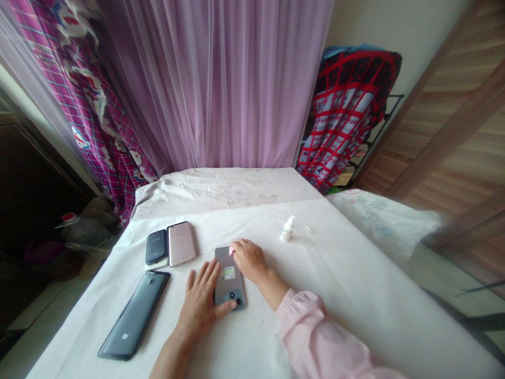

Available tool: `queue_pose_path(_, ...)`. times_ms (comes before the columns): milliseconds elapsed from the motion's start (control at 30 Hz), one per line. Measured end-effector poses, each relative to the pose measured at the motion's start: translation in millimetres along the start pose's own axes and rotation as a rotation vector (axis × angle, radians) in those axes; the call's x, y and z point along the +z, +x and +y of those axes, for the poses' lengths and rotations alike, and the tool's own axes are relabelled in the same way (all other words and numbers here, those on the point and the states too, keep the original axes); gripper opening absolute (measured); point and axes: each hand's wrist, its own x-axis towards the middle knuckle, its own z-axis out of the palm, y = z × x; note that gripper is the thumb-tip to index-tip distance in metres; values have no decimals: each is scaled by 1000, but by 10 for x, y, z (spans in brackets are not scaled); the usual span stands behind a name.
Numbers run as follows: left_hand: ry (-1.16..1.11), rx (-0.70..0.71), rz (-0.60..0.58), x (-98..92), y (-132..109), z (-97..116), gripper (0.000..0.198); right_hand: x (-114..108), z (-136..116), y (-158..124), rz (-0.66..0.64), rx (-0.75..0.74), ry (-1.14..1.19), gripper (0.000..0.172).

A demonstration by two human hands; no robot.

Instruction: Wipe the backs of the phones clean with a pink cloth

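Note:
A grey phone (228, 284) lies back up on the white-covered table, with a pale label and its camera lenses toward me. My left hand (202, 296) rests with spread fingers along its left side, the thumb across the end near the lenses. At the far end, my right hand (249, 259) has its fingers closed on a small pink cloth (231, 251), which touches the phone's far right corner. Most of the cloth is hidden by the fingers.
Left of the hands lie a large dark phone (136, 316), a pink phone (182, 243) and a small dark phone (157, 246) on a white item. A white spray bottle (288, 228) stands back right, its clear cap (310, 229) beside it.

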Motion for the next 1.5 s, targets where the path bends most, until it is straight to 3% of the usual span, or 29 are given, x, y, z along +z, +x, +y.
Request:
queue_pose_path(400, 7, -4, 6, 16, -10, -3, 92, 54, 8, -188, 128, -41, 139, 23)
queue_pose_path(1000, 13, 11, 14, 37, -14, -25, 94, -112, -116, -511, 17, -94, 172, 15)
queue_pose_path(1500, 14, -4, 11, 24, -3, -10, 93, -73, -131, -723, 93, -153, 326, 12)
